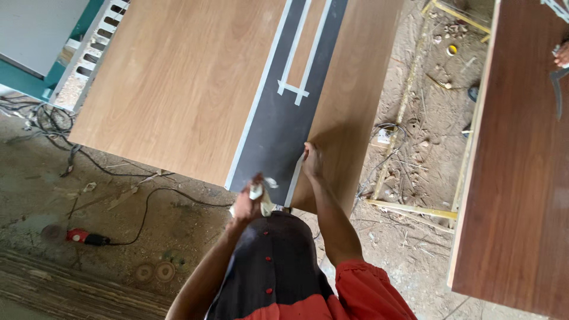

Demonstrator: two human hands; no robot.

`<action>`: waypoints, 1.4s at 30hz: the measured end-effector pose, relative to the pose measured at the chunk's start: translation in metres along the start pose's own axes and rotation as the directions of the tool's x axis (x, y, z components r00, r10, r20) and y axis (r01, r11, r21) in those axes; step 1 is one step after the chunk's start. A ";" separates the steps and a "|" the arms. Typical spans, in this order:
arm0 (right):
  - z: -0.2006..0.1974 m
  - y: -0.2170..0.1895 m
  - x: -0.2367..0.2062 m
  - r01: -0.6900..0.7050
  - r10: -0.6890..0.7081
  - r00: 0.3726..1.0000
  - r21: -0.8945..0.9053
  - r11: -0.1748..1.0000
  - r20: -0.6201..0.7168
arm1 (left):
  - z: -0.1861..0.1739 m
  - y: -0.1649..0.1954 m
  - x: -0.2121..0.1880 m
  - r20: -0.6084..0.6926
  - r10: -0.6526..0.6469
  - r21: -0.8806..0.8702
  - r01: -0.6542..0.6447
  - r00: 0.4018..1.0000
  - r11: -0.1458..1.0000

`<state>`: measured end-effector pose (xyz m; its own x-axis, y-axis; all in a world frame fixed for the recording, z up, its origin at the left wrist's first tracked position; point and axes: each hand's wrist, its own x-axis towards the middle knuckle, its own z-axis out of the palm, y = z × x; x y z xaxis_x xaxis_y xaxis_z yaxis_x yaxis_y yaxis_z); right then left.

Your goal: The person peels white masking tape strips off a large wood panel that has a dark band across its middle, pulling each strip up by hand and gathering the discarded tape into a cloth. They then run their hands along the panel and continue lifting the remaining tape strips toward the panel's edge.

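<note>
A large light-wood laminated panel [178, 83] lies in front of me, with a dark grey band [278, 136] edged by white tape strips [255, 101] running down it. My right hand [311, 161] presses on the panel at the near end of the band, fingers on the white tape edge. My left hand [248, 203] is closed on a crumpled piece of white peeled tape [261, 192] just off the panel's near edge.
A dark reddish-brown panel [521, 178] stands at the right, with another person's hand [562, 54] at its top edge. Black cables [148, 201], a red plug [77, 236], wood strips [409, 207] and debris lie on the dirt floor. A green-white machine [53, 65] sits top left.
</note>
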<state>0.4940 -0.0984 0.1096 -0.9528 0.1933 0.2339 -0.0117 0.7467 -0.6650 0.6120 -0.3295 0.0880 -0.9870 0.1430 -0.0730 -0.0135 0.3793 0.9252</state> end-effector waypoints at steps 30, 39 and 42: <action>0.004 -0.005 -0.040 -0.132 0.146 0.989 -0.373 0.918 0.009 | -0.084 -0.043 0.054 0.018 -0.258 0.764 0.153 0.966 0.626; 0.002 -0.007 -0.047 -0.052 0.046 0.999 -0.353 0.934 -0.026 | -0.080 -0.042 0.054 -0.032 -0.333 0.804 0.222 0.942 0.552; -0.002 -0.007 -0.048 -0.094 0.062 0.991 -0.280 0.956 -0.122 | -0.081 -0.038 0.055 -0.135 -0.108 0.757 0.173 0.985 0.630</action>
<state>0.5403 -0.1112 0.1047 -0.9077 0.3152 0.2769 0.1632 0.8732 -0.4592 0.5456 -0.4097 0.0792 -0.9923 -0.0233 -0.1218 -0.0579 0.9557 0.2886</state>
